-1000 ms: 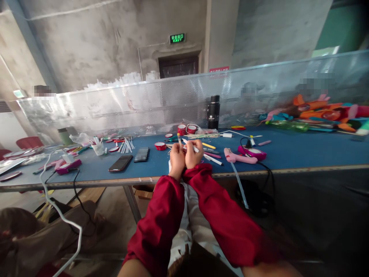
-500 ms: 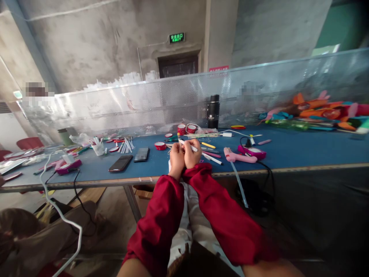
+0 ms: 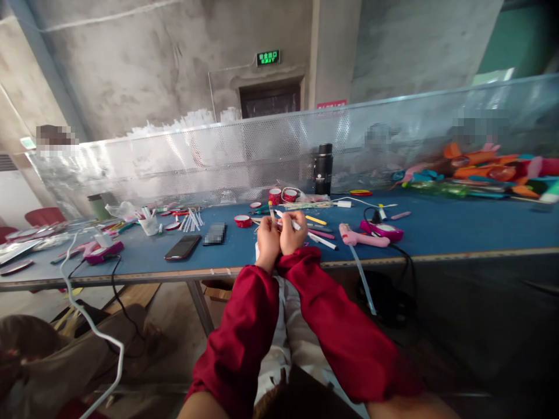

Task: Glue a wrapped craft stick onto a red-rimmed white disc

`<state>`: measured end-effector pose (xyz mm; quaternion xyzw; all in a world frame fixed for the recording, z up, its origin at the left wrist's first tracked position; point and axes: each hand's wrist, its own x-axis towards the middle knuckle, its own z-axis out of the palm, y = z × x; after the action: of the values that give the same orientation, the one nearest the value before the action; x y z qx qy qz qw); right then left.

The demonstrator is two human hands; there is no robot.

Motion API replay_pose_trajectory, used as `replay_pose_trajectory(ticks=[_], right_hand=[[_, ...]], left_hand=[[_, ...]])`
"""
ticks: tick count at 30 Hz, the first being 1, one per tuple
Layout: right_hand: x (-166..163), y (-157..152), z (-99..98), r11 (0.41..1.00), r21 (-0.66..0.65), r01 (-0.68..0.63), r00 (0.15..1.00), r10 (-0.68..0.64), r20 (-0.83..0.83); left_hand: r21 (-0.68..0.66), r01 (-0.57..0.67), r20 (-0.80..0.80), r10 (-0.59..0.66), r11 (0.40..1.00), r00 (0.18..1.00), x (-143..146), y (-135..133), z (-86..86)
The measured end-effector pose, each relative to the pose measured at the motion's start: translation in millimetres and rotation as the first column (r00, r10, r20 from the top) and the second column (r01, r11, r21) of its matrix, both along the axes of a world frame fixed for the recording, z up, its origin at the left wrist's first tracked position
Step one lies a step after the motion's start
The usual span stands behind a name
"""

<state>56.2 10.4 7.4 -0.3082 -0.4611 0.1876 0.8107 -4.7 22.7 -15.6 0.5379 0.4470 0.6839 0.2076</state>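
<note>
My left hand (image 3: 267, 240) and my right hand (image 3: 292, 233) are pressed together above the near edge of the blue table (image 3: 458, 230), both in red sleeves. Each is closed in a pinch. A thin white stick (image 3: 292, 223) pokes out to the right between the fingers of my right hand. A short pale strip (image 3: 271, 211) rises from the fingers of my left hand. Rolls of red tape (image 3: 242, 220) lie just beyond my hands.
A pink glue gun (image 3: 362, 237) and its pink base (image 3: 381, 230) sit to the right, cable hanging off the edge. Two phones (image 3: 182, 247) lie to the left. A black flask (image 3: 324, 169) stands by the perforated metal screen (image 3: 174, 163). Colourful foam pieces (image 3: 489, 169) pile far right.
My hands stay in the same spot. The white stick and pale strip shift slightly between my fingers as I work them.
</note>
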Motion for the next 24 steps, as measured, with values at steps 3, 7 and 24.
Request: replay_pose_trajectory(ticks=[3, 7, 24], right_hand=[[0.2, -0.5, 0.1, 0.999, 0.013, -0.041, 0.999, 0.041, 0.006], [-0.1, 0.5, -0.3, 0.999, 0.001, -0.042, 0.999, 0.042, 0.022], [-0.1, 1.0, -1.2, 0.998, -0.003, -0.055, 0.998, 0.055, 0.023]], left_hand=[[0.004, -0.002, -0.002, 0.002, 1.0, 1.0, 0.0, -0.1, 0.1], [-0.004, -0.011, -0.014, 0.011, 1.0, 1.0, -0.3, -2.0, 1.8], [-0.011, -0.006, -0.002, 0.006, 1.0, 1.0, 0.3, -2.9, 2.7]])
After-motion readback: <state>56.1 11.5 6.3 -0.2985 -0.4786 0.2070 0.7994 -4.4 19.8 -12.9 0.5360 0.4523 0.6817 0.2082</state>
